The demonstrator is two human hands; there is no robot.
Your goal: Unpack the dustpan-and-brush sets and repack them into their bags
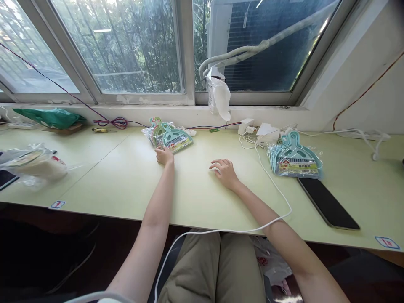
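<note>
- Left hand (164, 155) first: its grip was narrow, fingers curled in at the near edge of the left pile of dustpan sets (176, 139). Couldn't tell whether it was really pinching a wrapper or just touching it.
- My guess on why there: that near edge was the part closest to the person, so no leaning over the pile.
- Right hand (224, 172) had nothing in it. Loose grip, fingers a bit bent and partly spread, low over the bare middle of the worktop (195, 202), probably just parked out of the way.
- The left pile sat far and left of centre, one set with a green-and-pink edge, a pale blue one beside it, all in clear wrap.
- The right pile of dustpan sets (296, 155) sat well apart, handles pointing far. Overlapping like that probably saved space.
- Phone (328, 204) lay flat, screen dark, just near of the right pile.
- White cable (277, 189) came from the far plugs (250, 128) and crossed the right forearm, so I'd guess it could snag.
- Far left: screwdriver (100, 130) and green bag (53, 118), pushed up by the window, likely for elbow room.
</note>
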